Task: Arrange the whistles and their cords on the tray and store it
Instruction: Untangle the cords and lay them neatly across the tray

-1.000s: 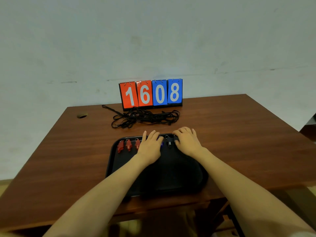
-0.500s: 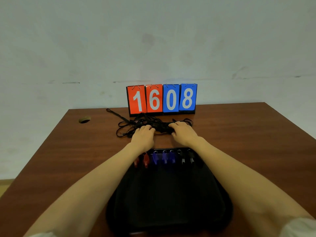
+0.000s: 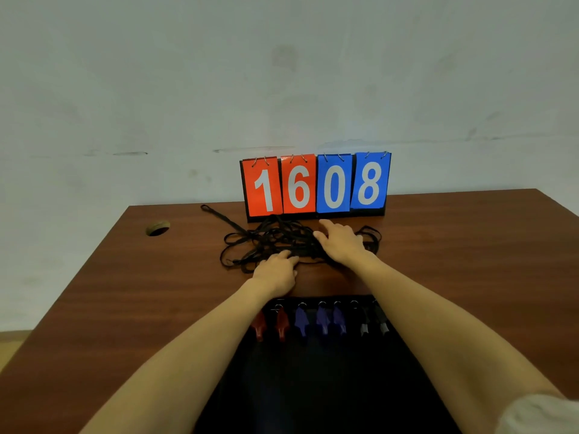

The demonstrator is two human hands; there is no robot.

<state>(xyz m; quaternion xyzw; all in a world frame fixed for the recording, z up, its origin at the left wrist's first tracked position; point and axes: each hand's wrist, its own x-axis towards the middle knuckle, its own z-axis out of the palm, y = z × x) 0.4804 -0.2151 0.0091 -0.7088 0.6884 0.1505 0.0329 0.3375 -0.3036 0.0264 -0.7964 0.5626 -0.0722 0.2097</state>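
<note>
A black tray [image 3: 313, 386] lies on the near part of the brown table. Along its far edge sits a row of whistles: red ones [image 3: 281, 322] at the left, blue ones [image 3: 322, 321] in the middle, black ones [image 3: 365, 321] at the right. Behind the tray a tangled heap of black cords [image 3: 266, 242] lies on the table. My left hand [image 3: 277, 274] rests at the heap's near edge, fingertips touching the cords. My right hand [image 3: 340, 242] lies on top of the heap's right half, fingers spread toward the far side.
A flip scoreboard [image 3: 315, 186] reading 1608 stands right behind the cords at the table's far edge. A round cable hole [image 3: 157, 227] sits in the table's far left corner. A pale wall rises behind the table.
Both hands left the whistle row on the tray and reached forward to the cord heap. My right hand has since slid further over the cords toward the scoreboard.
</note>
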